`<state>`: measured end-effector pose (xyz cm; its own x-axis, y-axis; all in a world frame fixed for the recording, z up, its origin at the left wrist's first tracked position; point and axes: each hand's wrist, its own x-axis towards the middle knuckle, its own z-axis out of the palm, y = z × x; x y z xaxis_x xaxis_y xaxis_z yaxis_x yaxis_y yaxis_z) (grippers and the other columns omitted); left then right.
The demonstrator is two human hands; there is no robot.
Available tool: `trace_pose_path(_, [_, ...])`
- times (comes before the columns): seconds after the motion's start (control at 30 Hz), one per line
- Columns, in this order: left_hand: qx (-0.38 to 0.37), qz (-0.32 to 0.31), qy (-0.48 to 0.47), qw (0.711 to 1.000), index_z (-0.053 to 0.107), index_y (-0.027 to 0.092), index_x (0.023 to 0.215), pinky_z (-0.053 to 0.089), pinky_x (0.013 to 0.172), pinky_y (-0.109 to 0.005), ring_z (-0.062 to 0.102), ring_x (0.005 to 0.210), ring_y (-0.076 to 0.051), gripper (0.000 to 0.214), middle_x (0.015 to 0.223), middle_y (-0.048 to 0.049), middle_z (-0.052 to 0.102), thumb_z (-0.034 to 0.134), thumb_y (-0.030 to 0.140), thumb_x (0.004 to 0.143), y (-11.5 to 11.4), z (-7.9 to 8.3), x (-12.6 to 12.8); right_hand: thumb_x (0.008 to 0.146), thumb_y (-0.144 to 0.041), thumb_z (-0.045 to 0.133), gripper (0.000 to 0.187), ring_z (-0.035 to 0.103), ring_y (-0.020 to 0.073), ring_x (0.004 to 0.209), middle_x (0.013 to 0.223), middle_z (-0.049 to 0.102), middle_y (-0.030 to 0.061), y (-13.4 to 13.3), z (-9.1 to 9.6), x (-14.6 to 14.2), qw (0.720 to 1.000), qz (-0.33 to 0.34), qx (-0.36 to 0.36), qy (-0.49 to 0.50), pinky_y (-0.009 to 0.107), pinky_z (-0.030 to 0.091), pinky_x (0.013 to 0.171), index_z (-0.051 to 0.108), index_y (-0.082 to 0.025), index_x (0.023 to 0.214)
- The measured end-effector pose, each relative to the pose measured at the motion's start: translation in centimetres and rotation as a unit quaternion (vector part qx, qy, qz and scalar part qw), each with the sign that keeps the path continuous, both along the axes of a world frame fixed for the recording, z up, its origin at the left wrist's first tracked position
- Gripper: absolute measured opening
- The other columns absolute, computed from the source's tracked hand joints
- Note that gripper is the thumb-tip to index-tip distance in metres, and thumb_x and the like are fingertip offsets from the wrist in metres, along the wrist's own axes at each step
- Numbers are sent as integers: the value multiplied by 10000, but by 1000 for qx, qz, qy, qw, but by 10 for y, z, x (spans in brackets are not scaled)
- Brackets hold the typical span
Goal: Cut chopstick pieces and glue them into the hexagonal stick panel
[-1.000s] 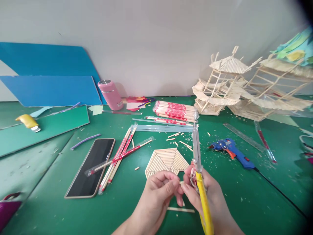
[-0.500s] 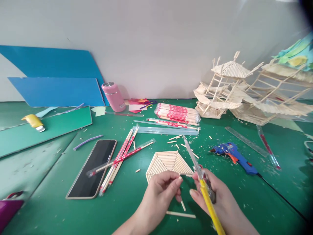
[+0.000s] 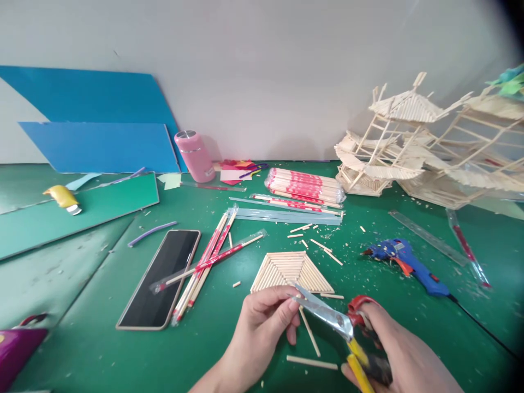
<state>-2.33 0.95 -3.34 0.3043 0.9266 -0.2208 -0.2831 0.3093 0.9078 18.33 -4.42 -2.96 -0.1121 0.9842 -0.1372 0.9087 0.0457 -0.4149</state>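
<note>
My left hand is closed in a pinch. A small pale tip of a wooden stick shows between thumb and forefinger; the rest is hidden. My right hand grips scissors with red and yellow handles. Their blades are parted and reach the left fingertips, around or beside the stick tip; I cannot tell which. Just behind the left hand lies a fan-shaped panel of wooden sticks, partly covered by that hand. One loose stick lies in front, and another thin stick slants down near the left fingers.
A blue glue gun with a cord lies right. A phone and wrapped chopsticks lie left. Behind are a chopstick bundle, a pink flask and a wooden pavilion model. Cut stick pieces litter the green table.
The scissors have swung from pointing away to pointing left, and their blades now meet the left fingertips. My right hand has turned and moved right. The camera view has shifted slightly.
</note>
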Motion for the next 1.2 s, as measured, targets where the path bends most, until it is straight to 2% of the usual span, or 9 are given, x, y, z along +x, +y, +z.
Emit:
trace_pose_path(0.3, [51, -7, 0, 999, 668, 162, 761, 460, 470, -183, 544, 475, -83, 95, 593, 5, 579, 661, 255, 742, 0, -2, -1, 683, -391, 571, 304, 588, 182, 573, 730, 591, 40, -1, 6, -2, 999, 3, -40, 16, 277, 482, 474, 419, -224, 887])
trace_pose_path(0.5, [133, -14, 34, 990, 667, 180, 785, 480, 482, -193, 555, 498, -93, 74, 632, -5, 583, 593, 177, 789, 1, -2, -4, 683, -368, 560, 346, 600, 171, 629, 799, 585, 56, -3, 4, -1, 994, -7, -102, 42, 271, 502, 524, 396, -208, 941])
trace_pose_path(0.6, [197, -25, 73, 977, 660, 182, 800, 476, 490, -188, 556, 507, -92, 119, 639, -7, 586, 556, 125, 805, 3, -2, -5, 678, -361, 556, 380, 608, 177, 616, 812, 593, 77, -6, 2, 0, 994, -1, -97, 40, 260, 492, 483, 408, -188, 982])
trace_pose_path(0.77, [306, -35, 139, 941, 628, 145, 751, 451, 483, -170, 561, 503, -93, 141, 603, -19, 592, 524, 69, 807, 4, -2, -8, 684, -388, 539, 369, 617, 214, 617, 820, 620, 115, -11, -2, 1, 998, 32, -42, 17, 317, 503, 497, 452, -165, 965])
trace_pose_path(0.93, [362, -25, 171, 916, 593, 136, 713, 439, 498, -156, 570, 538, -93, 161, 591, -21, 599, 503, 42, 808, 3, -1, -8, 677, -413, 555, 452, 636, 244, 669, 813, 640, 128, -14, -6, 1, 999, 45, -5, 1, 342, 520, 541, 455, -134, 1019])
trace_pose_path(1.03, [388, -27, 195, 901, 574, 136, 653, 443, 529, -170, 572, 583, -105, 198, 601, -31, 604, 499, 34, 805, 3, 0, -8, 677, -413, 556, 397, 629, 234, 619, 751, 640, 108, -13, -4, -2, 998, 52, -20, 0, 336, 509, 515, 473, -143, 955])
trace_pose_path(1.2, [410, -27, 206, 888, 563, 137, 636, 445, 545, -177, 565, 594, -108, 214, 581, -27, 594, 490, 28, 805, 3, 2, -8, 685, -347, 576, 293, 614, 191, 564, 670, 621, 56, -12, -1, -5, 998, 46, -44, 28, 258, 461, 479, 490, -162, 895])
